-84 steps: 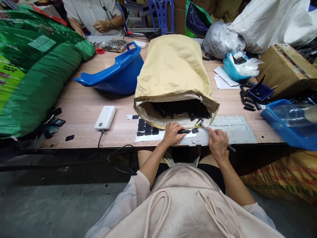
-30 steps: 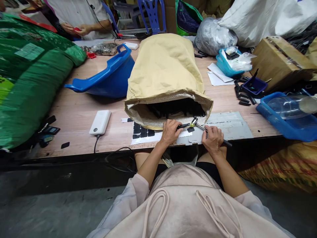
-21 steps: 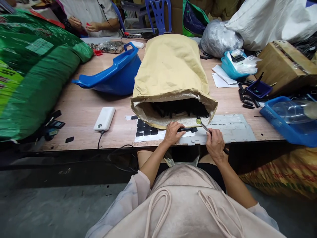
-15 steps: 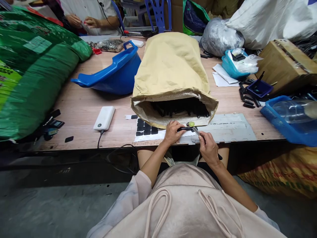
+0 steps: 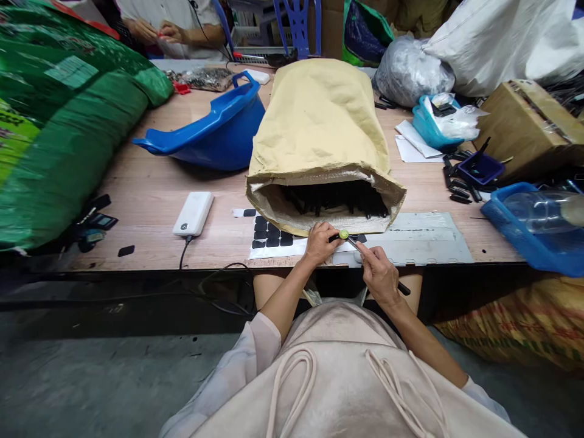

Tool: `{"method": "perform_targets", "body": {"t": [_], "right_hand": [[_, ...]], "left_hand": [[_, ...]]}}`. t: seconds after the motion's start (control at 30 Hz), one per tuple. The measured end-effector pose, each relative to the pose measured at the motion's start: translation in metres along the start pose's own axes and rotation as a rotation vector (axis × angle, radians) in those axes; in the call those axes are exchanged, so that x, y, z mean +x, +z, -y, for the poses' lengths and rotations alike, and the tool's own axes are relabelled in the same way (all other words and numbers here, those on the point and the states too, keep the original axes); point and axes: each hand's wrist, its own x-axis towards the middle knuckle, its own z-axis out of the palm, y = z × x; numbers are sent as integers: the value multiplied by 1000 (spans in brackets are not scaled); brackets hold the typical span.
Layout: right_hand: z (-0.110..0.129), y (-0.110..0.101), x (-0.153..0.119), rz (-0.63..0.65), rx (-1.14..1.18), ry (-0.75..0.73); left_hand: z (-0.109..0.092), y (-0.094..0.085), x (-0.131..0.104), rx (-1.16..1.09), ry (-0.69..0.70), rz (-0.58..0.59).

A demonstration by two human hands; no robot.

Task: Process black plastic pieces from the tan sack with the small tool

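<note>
At the table's front edge, my left hand (image 5: pixel 322 242) pinches a slim black part (image 5: pixel 334 238) that is partly hidden by its fingers. My right hand (image 5: pixel 379 275) is closed round a small hammer (image 5: pixel 352 242) with a metal shaft, a black handle end and a yellow-green round head. The head lies over the black part, close to my left fingertips; whether it touches is hard to see. Just behind both hands is the open mouth of a tan sack (image 5: pixel 319 131), with black pieces (image 5: pixel 337 198) inside. A sheet of black rounded stickers (image 5: pixel 272 234) lies by my left hand.
A grey panel (image 5: pixel 424 240) lies flat at right. Left are a white power bank (image 5: pixel 193 214) with a cable, a blue basin (image 5: pixel 219 131) and green sacks (image 5: pixel 91 121). A blue tray (image 5: pixel 515 243) and a cardboard box (image 5: pixel 524 121) stand right. Another person's hands (image 5: pixel 157 31) work opposite.
The hammer's head has moved left along the black part, nearer my left fingers, and my right hand has shifted slightly left and down. My left hand stays about where it was.
</note>
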Motion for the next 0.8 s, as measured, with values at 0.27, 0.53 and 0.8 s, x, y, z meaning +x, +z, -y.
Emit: {"method": "perform_targets", "body": {"t": [0.27, 0.53, 0.8], "right_hand": [[-9, -5, -2, -53, 30, 42], [-33, -12, 20, -107, -24, 114], [-80, 9, 46, -118, -223, 51]], "left_hand": [[-1, 0, 0, -21, -1, -17], [-6, -3, -2, 4, 7, -17], [-1, 0, -1, 32, 40, -24]]}}
